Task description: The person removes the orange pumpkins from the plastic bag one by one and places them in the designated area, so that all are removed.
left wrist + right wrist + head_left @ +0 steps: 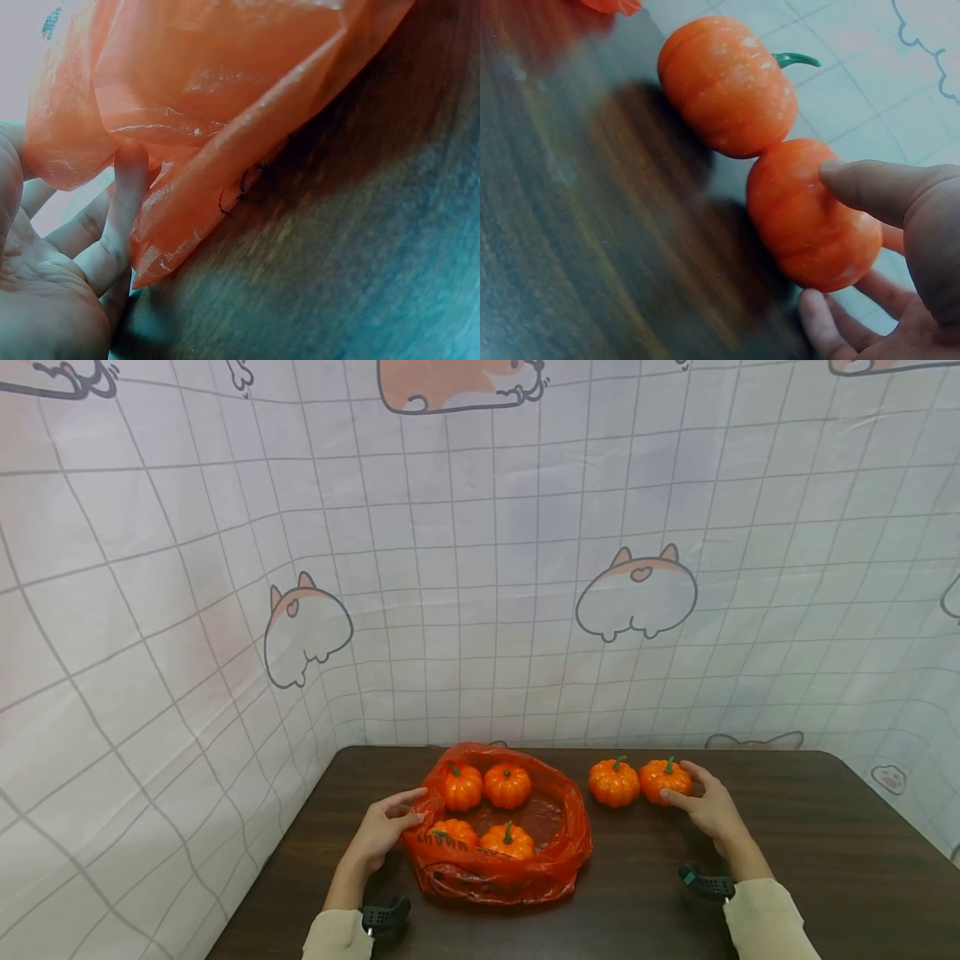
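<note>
On the left, my left hand (pixel 377 832) grips the side rim of a red plastic bag (pixel 495 883), thumb and fingers about the thin film. The bag stands wide open, with several small orange pumpkins (pixel 507 787) inside. In the left wrist view, the bag's crumpled side (pixel 225 97) hangs over the fingers. Farther right, my right hand (pixel 712 810) holds a small orange pumpkin (pixel 663 782) with a green stem, its thumb on the near side and fingers around the far side. A second pumpkin (pixel 727 86) touches the held one on its left.
Everything stands on a dark wood-grain table (pixel 637 893). A white grid-patterned cloth with cartoon animals (pixel 510 568) hangs behind the table and along its left. Each wrist carries a dark band with a small device (pixel 705 883).
</note>
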Motion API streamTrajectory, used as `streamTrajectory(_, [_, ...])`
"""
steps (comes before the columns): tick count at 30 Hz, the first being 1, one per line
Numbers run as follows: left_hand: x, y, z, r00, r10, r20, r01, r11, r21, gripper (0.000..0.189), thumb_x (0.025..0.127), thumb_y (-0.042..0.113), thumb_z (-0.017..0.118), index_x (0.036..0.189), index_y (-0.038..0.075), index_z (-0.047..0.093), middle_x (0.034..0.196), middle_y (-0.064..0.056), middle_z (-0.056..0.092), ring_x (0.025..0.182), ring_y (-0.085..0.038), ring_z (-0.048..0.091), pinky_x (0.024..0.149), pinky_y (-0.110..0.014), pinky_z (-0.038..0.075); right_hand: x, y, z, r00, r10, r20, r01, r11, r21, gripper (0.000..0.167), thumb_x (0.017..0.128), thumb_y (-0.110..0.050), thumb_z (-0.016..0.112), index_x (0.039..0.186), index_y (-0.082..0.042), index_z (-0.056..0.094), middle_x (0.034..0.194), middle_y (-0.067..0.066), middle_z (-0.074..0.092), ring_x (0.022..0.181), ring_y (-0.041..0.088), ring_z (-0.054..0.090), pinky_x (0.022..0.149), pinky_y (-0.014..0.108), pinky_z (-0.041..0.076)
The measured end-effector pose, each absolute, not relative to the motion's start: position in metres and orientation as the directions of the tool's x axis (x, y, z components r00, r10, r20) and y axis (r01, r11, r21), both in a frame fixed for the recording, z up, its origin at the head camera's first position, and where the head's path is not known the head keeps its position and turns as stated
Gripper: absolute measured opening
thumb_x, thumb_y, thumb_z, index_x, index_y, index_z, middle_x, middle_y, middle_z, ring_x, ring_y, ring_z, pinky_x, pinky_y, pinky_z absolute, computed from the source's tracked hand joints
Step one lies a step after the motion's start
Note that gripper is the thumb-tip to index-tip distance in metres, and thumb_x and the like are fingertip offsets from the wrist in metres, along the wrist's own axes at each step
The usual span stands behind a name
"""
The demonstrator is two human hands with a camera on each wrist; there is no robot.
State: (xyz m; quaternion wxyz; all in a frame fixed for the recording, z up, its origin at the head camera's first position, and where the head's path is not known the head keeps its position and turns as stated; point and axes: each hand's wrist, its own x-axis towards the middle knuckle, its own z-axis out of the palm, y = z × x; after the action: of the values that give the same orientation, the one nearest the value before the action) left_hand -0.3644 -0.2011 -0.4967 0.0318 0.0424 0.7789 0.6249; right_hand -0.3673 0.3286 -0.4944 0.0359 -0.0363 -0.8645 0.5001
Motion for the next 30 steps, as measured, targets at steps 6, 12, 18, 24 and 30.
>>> streamTrajectory(6, [-0.367, -0.201, -0.499, -0.994, 0.105, -0.001, 0.022, 0.209, 0.978, 0.042, 0.096, 0.011, 0.069, 0.138, 0.012, 0.066, 0.113, -0.017, 0.068, 0.094, -0.021, 0.065, 0.080, -0.034, 0.057, -0.362, 0.329, -0.475, -0.992, 0.125, 0.030, 0.038, 0.508, -0.861, 0.080, 0.100, -0.030, 0.066, 0.160, 0.003, 0.022, 0.159, 0.039, 0.022, 0.138, 0.056, 0.037, 0.109, 0.062, 0.041])
streamTrajectory(12, [-0.367, -0.201, -0.498, -0.994, 0.109, 0.017, 0.040, 0.216, 0.976, 0.042, 0.096, 0.013, 0.070, 0.137, 0.010, 0.066, 0.114, -0.018, 0.068, 0.095, -0.021, 0.065, 0.079, -0.033, 0.056, -0.355, 0.319, -0.445, -0.982, 0.173, 0.081, 0.017, 0.504, -0.864, 0.077, 0.102, -0.039, 0.062, 0.157, 0.002, 0.028, 0.158, 0.037, 0.028, 0.139, 0.054, 0.038, 0.109, 0.064, 0.040])
streamTrajectory(18, [-0.364, -0.201, -0.496, -0.994, 0.108, 0.007, 0.029, 0.209, 0.977, 0.043, 0.096, 0.013, 0.070, 0.139, 0.010, 0.065, 0.115, -0.018, 0.068, 0.094, -0.020, 0.065, 0.078, -0.032, 0.056, -0.343, 0.291, -0.412, -0.974, 0.112, 0.199, -0.115, 0.511, -0.852, 0.071, 0.101, -0.046, 0.062, 0.154, -0.003, 0.039, 0.146, 0.028, 0.050, 0.132, 0.046, 0.050, 0.102, 0.058, 0.047])
streamTrajectory(24, [-0.364, -0.201, -0.494, -0.995, 0.100, -0.003, 0.018, 0.210, 0.978, 0.044, 0.097, 0.012, 0.069, 0.140, 0.010, 0.063, 0.117, -0.019, 0.067, 0.096, -0.021, 0.064, 0.080, -0.034, 0.057, -0.339, 0.259, -0.398, -0.952, -0.007, 0.306, -0.261, 0.540, -0.800, 0.055, 0.102, -0.035, 0.064, 0.145, -0.004, 0.050, 0.129, 0.023, 0.063, 0.117, 0.039, 0.061, 0.099, 0.056, 0.049])
streamTrajectory(30, [-0.365, -0.201, -0.496, -0.995, 0.099, -0.006, 0.015, 0.211, 0.977, 0.044, 0.097, 0.012, 0.069, 0.141, 0.011, 0.063, 0.118, -0.018, 0.067, 0.095, -0.020, 0.065, 0.079, -0.034, 0.057, -0.339, 0.231, -0.402, -0.929, -0.119, 0.350, -0.358, 0.529, -0.770, 0.047, 0.100, -0.032, 0.068, 0.139, -0.009, 0.056, 0.120, 0.015, 0.068, 0.107, 0.030, 0.065, 0.091, 0.045, 0.054])
